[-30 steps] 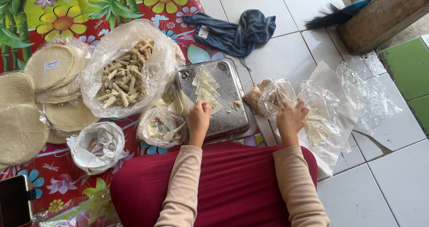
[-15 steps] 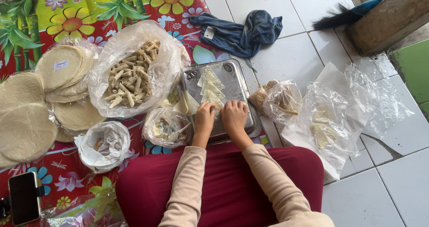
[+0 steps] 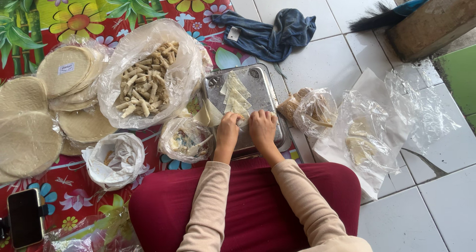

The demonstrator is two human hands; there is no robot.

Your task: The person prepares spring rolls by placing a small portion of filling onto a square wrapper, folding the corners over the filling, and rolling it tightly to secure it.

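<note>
On the far-left floor: flowered mat (image 3: 99, 14), red and green, spread over white tiles (image 3: 327, 14).
Near centre: person's lap in dark red, beige sleeves reaching far.
Left edge: stacks of round pale wrappers (image 3: 29, 118), partly bagged.
Centre-left: large clear bag of rolled sticks (image 3: 146, 81), open at top.
Centre: steel tray (image 3: 263, 91) with pale folded wrappers (image 3: 235, 95) lying down its middle.
Right: crumpled clear plastic (image 3: 391, 118) on the tiles, pale pieces inside.
Far centre: blue cloth (image 3: 267, 33), bunched.
Far right: wooden block (image 3: 436, 19) with a dark brush (image 3: 382, 16) just beside it.
Near left: white bag (image 3: 116, 157); just right of it, small clear bag of filling (image 3: 186, 140).
Right of tray: small bag of brown crumbs (image 3: 312, 110).
Near-left corner: phone (image 3: 25, 217), screen dark.
Left hand (image 3: 228, 130): on the tray's near edge, fingers bent, pinching the nearest wrapper.
Right hand (image 3: 262, 128): just beside the left, fingers curled down onto the same wrapper at the tray's near end.
</note>
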